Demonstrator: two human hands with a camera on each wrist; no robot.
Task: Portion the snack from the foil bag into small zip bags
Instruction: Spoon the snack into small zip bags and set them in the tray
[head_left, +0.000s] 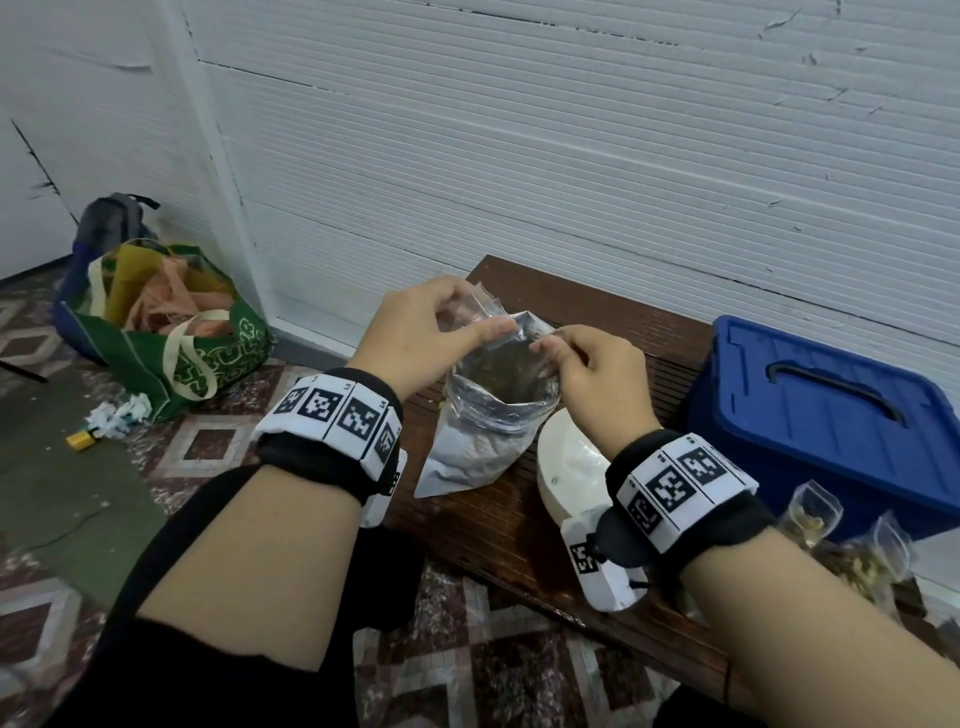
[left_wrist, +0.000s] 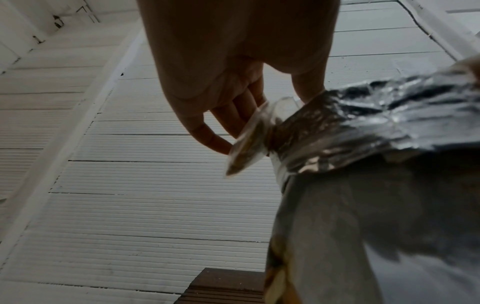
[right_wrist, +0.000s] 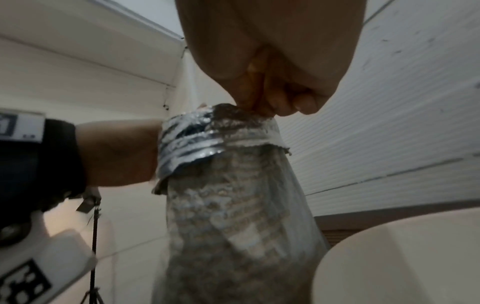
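Observation:
A silver foil bag (head_left: 480, 447) stands on the dark wooden bench (head_left: 597, 317) with its top rolled down and its mouth open. My left hand (head_left: 485, 327) pinches a small clear zip bag (head_left: 480, 304) just above that mouth. In the left wrist view the zip bag (left_wrist: 246, 144) hangs from my fingers (left_wrist: 223, 123) against the foil bag (left_wrist: 363, 144) and shows a little brownish snack inside. My right hand (head_left: 553, 348) is curled at the foil bag's rim, close to the zip bag. In the right wrist view its fingers (right_wrist: 280, 98) pinch yellowish snack pieces over the foil bag (right_wrist: 233, 205).
A white bowl (head_left: 569, 467) sits on the bench right of the foil bag. Behind it stands a blue lidded box (head_left: 831, 415). Several filled small zip bags (head_left: 836, 540) lie at the bench's right end. On the floor to the left is a green shopping bag (head_left: 171, 338).

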